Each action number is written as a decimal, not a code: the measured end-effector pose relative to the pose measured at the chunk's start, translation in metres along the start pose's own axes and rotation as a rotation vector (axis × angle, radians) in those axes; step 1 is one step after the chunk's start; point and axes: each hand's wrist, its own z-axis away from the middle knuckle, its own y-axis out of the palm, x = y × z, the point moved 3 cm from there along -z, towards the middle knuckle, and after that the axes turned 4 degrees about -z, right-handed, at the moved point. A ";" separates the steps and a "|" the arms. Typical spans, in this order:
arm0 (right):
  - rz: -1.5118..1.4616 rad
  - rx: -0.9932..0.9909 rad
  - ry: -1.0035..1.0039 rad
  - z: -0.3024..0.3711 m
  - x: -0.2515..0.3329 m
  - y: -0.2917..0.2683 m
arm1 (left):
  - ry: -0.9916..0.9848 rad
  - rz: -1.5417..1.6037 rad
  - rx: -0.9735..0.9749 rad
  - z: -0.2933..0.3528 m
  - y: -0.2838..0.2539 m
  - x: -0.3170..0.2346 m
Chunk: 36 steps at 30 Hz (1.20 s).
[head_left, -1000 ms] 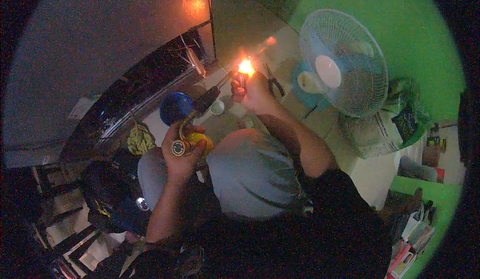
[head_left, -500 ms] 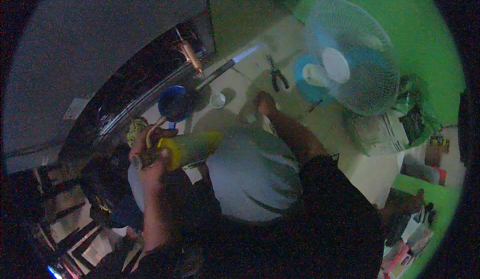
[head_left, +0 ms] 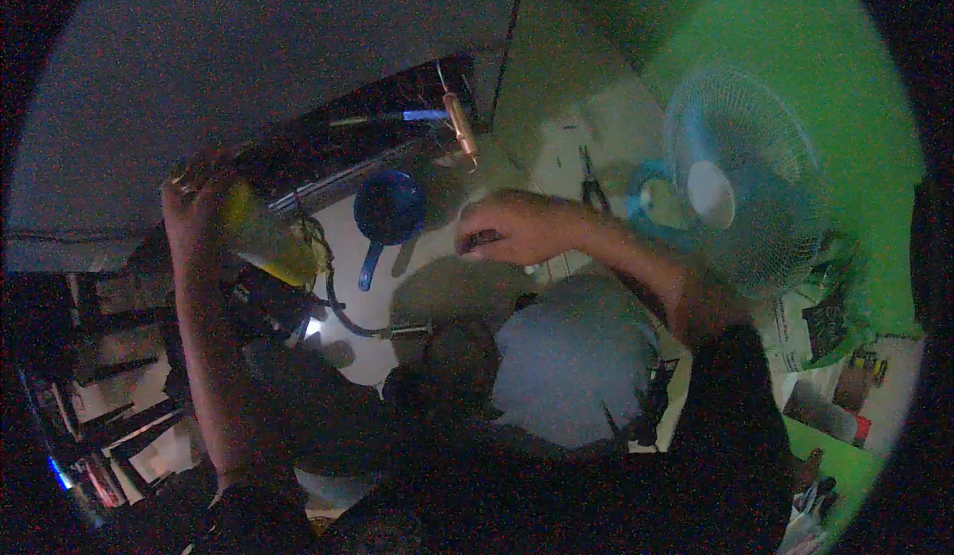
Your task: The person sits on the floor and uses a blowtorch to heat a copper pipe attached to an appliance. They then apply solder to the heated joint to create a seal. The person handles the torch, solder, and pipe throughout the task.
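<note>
My left hand (head_left: 197, 192) is out at the far left, its fingers wrapped round one end of a yellow-green cylinder (head_left: 273, 242) that slants down to the right. A dark hose (head_left: 338, 302) with a metal end piece (head_left: 409, 330) curves beside the cylinder's lower end. Above the floor in the middle, my right hand (head_left: 502, 227) is closed with curled fingers; what they hold, if anything, is hidden. Just left of it stands a blue dipper (head_left: 391, 207), its handle toward me. Beyond that hand, a copper-coloured tool (head_left: 460, 130) leans at the dark wall recess.
A fan (head_left: 745, 182) with a blue base stands at the right by the green wall. Pliers (head_left: 593, 182) lie near it. A rod with a blue-lit end (head_left: 425, 115) is at the dark recess. A rounded pale cloth-covered shape (head_left: 571, 361) is close in front of me.
My left hand has carried the cylinder up and left. My right hand has come nearer the dipper and curled; the small white cup no longer shows. The rod appears farther back, and the view has shifted.
</note>
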 end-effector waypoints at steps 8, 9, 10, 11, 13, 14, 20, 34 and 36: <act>0.151 -0.713 -0.216 -0.167 0.174 -0.022 | -0.112 0.403 -0.107 -0.026 0.011 0.055; 0.152 -0.769 -0.192 -0.177 0.178 -0.022 | -0.105 0.413 -0.128 -0.024 0.017 0.059; 0.139 -0.817 -0.143 -0.184 0.179 -0.023 | -0.089 0.376 -0.141 -0.023 0.023 0.060; 0.179 -0.805 -0.164 -0.187 0.180 -0.026 | -0.069 0.334 -0.155 -0.022 0.028 0.059; 0.254 -0.760 -0.125 -0.192 0.182 -0.035 | -0.042 0.295 -0.168 -0.024 0.036 0.057; 0.289 -0.773 -0.158 -0.188 0.185 -0.037 | -0.027 0.284 -0.172 -0.025 0.038 0.052; 0.466 -0.817 -0.118 -0.199 0.199 -0.023 | -0.021 0.207 -0.133 -0.009 0.033 0.033; 0.245 -0.915 -0.279 -0.153 0.241 -0.029 | -0.035 0.080 -0.134 0.036 0.003 -0.032; 0.282 -0.952 -0.368 -0.160 0.243 -0.026 | -0.006 0.056 -0.171 0.048 -0.009 -0.051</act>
